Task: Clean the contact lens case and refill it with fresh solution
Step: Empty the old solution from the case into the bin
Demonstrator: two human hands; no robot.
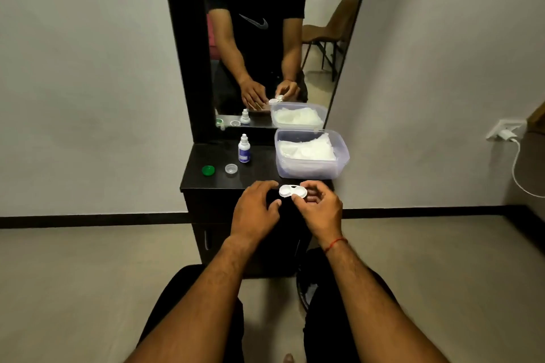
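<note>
- We're pinching the lens case (pixel 293 191) w/ the right grip (pixel 320 209): thumb & fingers are curling round its right-hand cup.
- The case is white, two round cups joined side by side. It's hanging in the air just over the desk's (pixel 206 183) front edge, in front of the tub (pixel 309 168). Both cups are showing w/o caps.
- The left grip (pixel 255 209) is hovering just beside the case's left cup, fingers loosely bent & spread, holding nothing. Whether the index tip is touching the case, we can't tell.
- A green cap (pixel 208 170) is lying on the desk's left side & a clear cap (pixel 231 168) is sitting near it, to its right; the two are apart.
- The small bottle (pixel 244 149), white w/ a blue label, is standing upright just behind the clear cap.
- The see-through tub is sitting at the desk's right rear, lid off, w/ white fluffy stuff (pixel 306 150) filling it; cotton or tissue, can't tell.
- The mirror (pixel 265 38) is standing at the back of the desk & reflecting both grips, the bottle, the caps & the tub.
- We're wearing a red thread (pixel 336 243) on the right wrist.
- A white charger (pixel 505 134) is sitting in the wall socket at far right, its cable hanging down.
</note>
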